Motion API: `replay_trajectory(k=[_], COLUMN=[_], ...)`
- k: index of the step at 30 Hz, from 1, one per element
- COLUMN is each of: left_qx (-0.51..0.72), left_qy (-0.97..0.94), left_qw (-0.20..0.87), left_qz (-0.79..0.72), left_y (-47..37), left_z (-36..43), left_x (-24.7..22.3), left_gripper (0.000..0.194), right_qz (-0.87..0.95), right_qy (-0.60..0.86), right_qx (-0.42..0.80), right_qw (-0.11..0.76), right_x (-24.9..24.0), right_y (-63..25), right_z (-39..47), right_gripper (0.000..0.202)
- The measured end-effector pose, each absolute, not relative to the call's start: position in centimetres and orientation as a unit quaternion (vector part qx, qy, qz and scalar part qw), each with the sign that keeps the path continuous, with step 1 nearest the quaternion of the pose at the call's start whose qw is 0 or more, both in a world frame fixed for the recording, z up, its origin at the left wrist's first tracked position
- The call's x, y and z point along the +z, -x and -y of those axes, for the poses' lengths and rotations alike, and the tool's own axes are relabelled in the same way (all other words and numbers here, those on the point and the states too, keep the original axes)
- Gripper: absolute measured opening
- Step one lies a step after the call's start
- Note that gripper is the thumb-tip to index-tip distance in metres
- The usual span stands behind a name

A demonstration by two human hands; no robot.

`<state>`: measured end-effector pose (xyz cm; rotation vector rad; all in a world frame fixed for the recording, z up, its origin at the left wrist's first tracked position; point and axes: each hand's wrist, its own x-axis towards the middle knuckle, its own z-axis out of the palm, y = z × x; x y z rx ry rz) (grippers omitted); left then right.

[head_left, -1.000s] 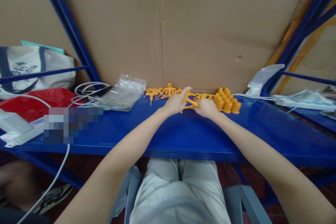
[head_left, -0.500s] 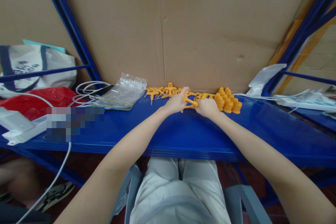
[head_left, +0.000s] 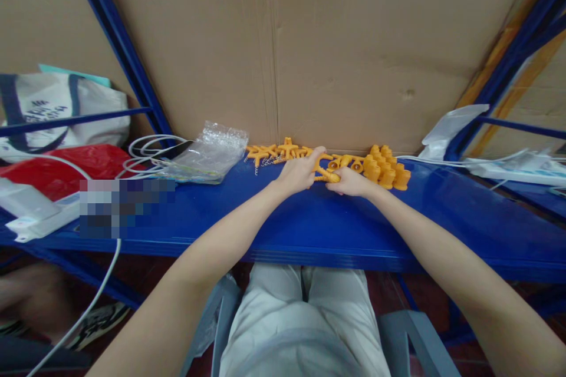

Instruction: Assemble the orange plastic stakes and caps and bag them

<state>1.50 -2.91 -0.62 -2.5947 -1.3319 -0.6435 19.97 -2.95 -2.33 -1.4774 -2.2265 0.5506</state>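
Note:
Just above the blue tabletop, my left hand [head_left: 299, 173] is closed around one side of an orange branched plastic piece [head_left: 326, 175]. My right hand [head_left: 354, 182] grips the rounded end of the same piece from the right. My fingers hide much of its shape. Behind my hands lie several loose orange parts [head_left: 345, 161], some with round openings. To the left, orange branched pieces [head_left: 288, 147] lie in a row, with thin metal spirals beside or attached to some. Orange knob-like pieces [head_left: 385, 167] stand grouped close to the right of my right hand.
A blue tabletop [head_left: 287, 224] runs along a tall cardboard panel [head_left: 354, 53]. At left lie a clear plastic bag [head_left: 207, 156], white cables [head_left: 150, 147], a red bag [head_left: 88, 165] and a white power strip [head_left: 44, 215]. Blue frame posts [head_left: 124, 47] rise at both sides.
The orange piece has turned and sits lower between my hands. My right hand has shifted slightly right, and the loose parts behind it show more.

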Motion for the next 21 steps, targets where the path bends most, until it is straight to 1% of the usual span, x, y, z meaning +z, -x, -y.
replay_trajectory(k=[3,6,9,11,14,17,19,21], left_qx=[-0.212,-0.23,-0.254,-0.265,-0.263,-0.245,-0.235,-0.221], left_qy=[0.866,0.859,0.845,0.834,0.813,0.773,0.747,0.731], left_qw=[0.071,0.05,0.001,-0.048,-0.155,-0.272,-0.323,-0.35], left_qz=[0.446,0.454,0.471,0.481,0.497,0.519,0.531,0.542], left_y=[-1.8,-2.1,-2.5,-2.6,-2.7,-2.7,-2.6,-2.6], left_z=[2.9,2.9,2.5,2.0,1.5,1.3,1.4,1.5], left_x=[-0.6,-0.6,-0.7,-1.0,-1.3,-1.4,-1.3,-1.1], left_gripper=[0.061,0.059,0.058,0.056,0.052,0.051,0.051,0.052], right_qz=[0.802,0.802,0.782,0.764,0.754,0.759,0.761,0.764], right_qy=[0.552,0.575,0.602,0.621,0.626,0.614,0.609,0.606], right_qx=[0.122,-0.001,-0.109,-0.158,-0.197,-0.216,-0.221,-0.222], right_qw=[0.194,0.164,0.114,0.078,0.036,0.018,0.011,0.006], right_x=[-2.2,-1.7,-1.3,-1.2,-1.1,-1.1,-1.0,-1.1], right_y=[-19.9,-19.9,-19.7,-19.6,-19.4,-19.2,-19.0,-19.0], right_z=[2.6,2.6,3.0,3.3,3.7,4.0,4.1,4.0], right_gripper=[0.018,0.012,0.021,0.029,0.035,0.036,0.036,0.036])
